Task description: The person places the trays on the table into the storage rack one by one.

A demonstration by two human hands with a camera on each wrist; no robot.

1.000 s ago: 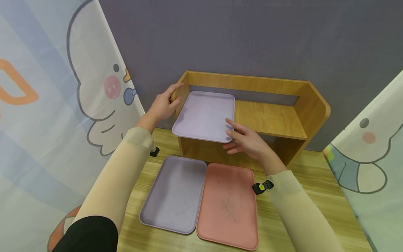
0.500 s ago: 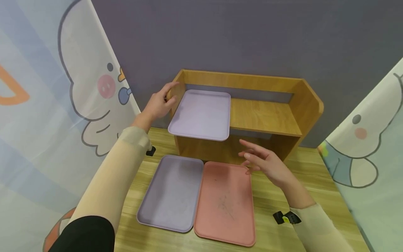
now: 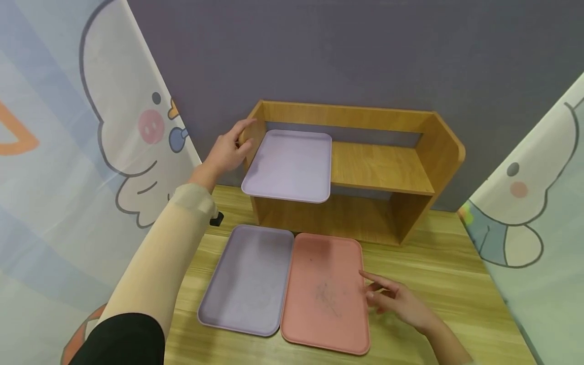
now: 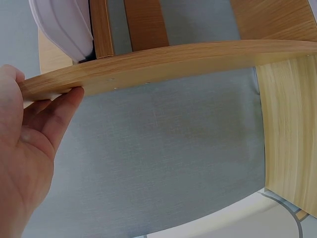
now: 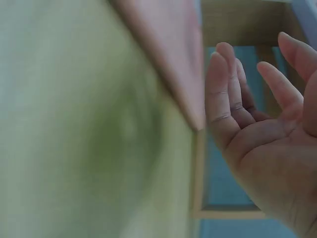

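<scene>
My left hand (image 3: 228,153) grips the edge of the left side panel (image 4: 148,62) of a wooden shelf rack (image 3: 380,165), fingers on one face and thumb on the other. On the rack's upper shelf, at the left, lies a light purple tray (image 3: 292,165), its front end jutting past the shelf edge. My right hand (image 3: 401,304) hovers by the right edge of a pink tray (image 3: 324,294), fingers loosely bent and holding nothing; its palm shows in the right wrist view.
A greyish purple tray (image 3: 248,279) lies on the wood-grain table (image 3: 438,263), side by side with the pink one, just before the rack. A grey wall (image 3: 347,50) stands behind; printed curtains (image 3: 132,101) hang at both sides.
My right hand has left the light purple tray's front right corner and moved down and right to beside the pink tray. The left hand keeps its grip on the side panel.
</scene>
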